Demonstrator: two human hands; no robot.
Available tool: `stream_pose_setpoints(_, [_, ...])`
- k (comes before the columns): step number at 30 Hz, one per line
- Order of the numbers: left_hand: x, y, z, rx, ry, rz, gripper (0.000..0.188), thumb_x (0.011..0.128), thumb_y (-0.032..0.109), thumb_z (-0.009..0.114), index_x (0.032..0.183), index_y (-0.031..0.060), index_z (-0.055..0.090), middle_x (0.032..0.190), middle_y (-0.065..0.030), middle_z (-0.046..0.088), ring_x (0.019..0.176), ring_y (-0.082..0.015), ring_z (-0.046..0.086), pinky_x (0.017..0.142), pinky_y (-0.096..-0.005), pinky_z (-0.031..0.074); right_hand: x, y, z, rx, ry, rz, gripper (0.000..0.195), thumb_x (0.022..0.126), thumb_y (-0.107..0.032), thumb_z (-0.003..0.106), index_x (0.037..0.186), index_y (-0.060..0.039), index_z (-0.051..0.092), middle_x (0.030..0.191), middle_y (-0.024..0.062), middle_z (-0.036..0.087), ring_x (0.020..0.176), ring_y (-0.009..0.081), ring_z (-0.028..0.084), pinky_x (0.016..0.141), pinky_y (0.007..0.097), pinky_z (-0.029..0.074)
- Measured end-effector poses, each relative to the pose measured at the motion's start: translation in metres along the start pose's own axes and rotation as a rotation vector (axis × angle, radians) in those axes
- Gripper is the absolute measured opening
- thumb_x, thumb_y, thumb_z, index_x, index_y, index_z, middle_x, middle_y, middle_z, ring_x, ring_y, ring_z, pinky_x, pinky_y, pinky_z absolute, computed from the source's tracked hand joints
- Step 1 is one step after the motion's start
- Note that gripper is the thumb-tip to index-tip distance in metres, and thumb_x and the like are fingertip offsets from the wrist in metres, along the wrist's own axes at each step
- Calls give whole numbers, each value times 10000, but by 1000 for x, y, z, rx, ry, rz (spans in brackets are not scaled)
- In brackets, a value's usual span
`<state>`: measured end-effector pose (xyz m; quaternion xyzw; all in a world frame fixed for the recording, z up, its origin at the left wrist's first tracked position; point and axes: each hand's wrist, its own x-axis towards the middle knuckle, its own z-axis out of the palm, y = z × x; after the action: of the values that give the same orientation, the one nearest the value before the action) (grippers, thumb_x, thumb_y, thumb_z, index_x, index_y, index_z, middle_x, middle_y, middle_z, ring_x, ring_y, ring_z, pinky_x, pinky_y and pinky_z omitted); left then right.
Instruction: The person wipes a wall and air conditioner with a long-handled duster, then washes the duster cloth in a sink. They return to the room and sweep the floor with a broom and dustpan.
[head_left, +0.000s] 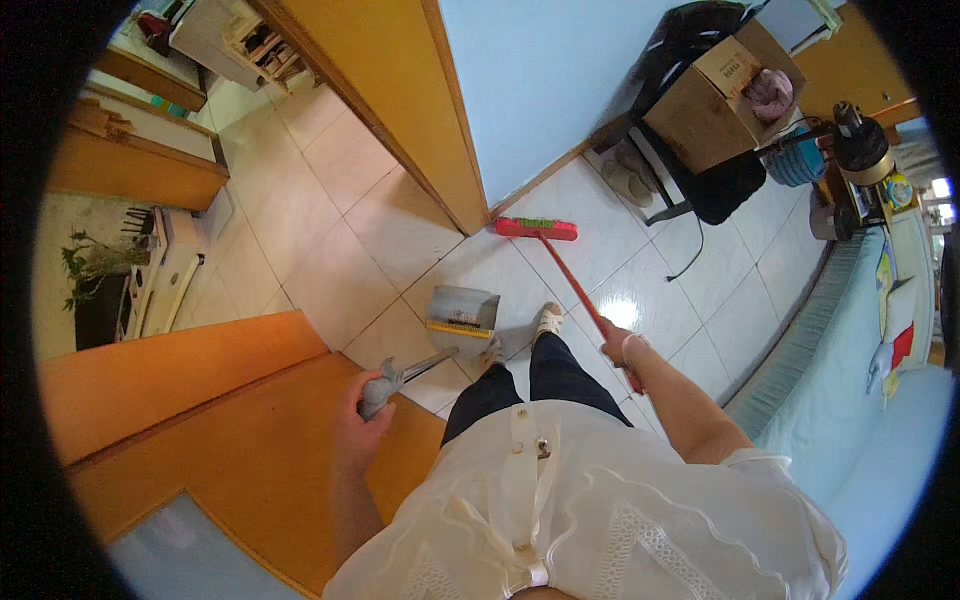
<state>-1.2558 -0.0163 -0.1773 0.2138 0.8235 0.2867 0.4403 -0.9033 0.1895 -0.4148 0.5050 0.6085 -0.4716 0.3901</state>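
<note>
My right hand (621, 346) grips the red handle of a broom (574, 277). Its red head (537, 228), with green and red bristles, rests on the tiled floor beside the corner of the wall. In my left hand (367, 409) is the grey grip of a long-handled dustpan (459, 309). The grey pan stands on the tiles in front of my feet, with a yellow toothed strip across it. Some dark material seems to lie inside the pan, too small to make out. Broom head and dustpan are apart.
A black chair (726, 187) at the upper right bears an open cardboard box (701, 112); shoes (628, 178) sit beneath it. A cord with a plug (671, 278) trails on the floor. A covered bed (832, 390) runs along the right. An orange wooden door (225, 420) stands left.
</note>
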Motion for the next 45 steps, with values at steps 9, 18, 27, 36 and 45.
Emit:
stream_pose_setpoints(9, [-44, -94, -87, 44, 92, 166, 434, 733, 25, 649, 1145, 99, 536, 1009, -34, 521, 877, -145, 493, 749, -287, 421, 49, -8, 18, 377, 386, -99, 540, 782, -75, 544, 1257, -79, 287, 803, 180, 555, 603, 294, 582, 462, 405, 494])
stream_pose_setpoints(18, [-28, -135, -100, 218, 57, 215, 455, 734, 17, 654, 1163, 119, 538, 927, -17, 516, 815, -130, 477, 730, -284, 419, 94, -137, 123, 28, 38, -77, 523, 774, -110, 555, 1245, -64, 332, 754, 180, 559, 636, 282, 586, 497, 431, 491])
stream_pose_setpoints(27, [-1, -167, -105, 14, 96, 248, 419, 711, 20, 665, 1107, 108, 562, 867, -50, 503, 741, -155, 472, 668, -285, 429, -19, -107, 129, -100, -9, 16, 787, 817, -133, 519, 1445, -140, 43, 971, 285, 616, 916, 373, 621, 759, 440, 513])
stream_pose_setpoints(36, [-7, -175, -115, 72, 59, 266, 428, 699, 7, 655, 1106, 101, 559, 976, -61, 567, 804, -157, 525, 683, -288, 437, -26, -103, 94, 239, 180, 20, 749, 770, -39, 529, 1425, -143, 180, 909, 206, 609, 662, 256, 615, 524, 387, 534])
stream_pose_setpoints(45, [12, -183, -102, 93, 1, 315, 449, 679, 8, 677, 1103, 108, 566, 999, -57, 578, 819, -183, 541, 691, -288, 451, -11, -137, 166, -277, 17, 18, 767, 805, -126, 538, 1438, -134, 104, 988, 248, 623, 836, 344, 642, 696, 432, 524])
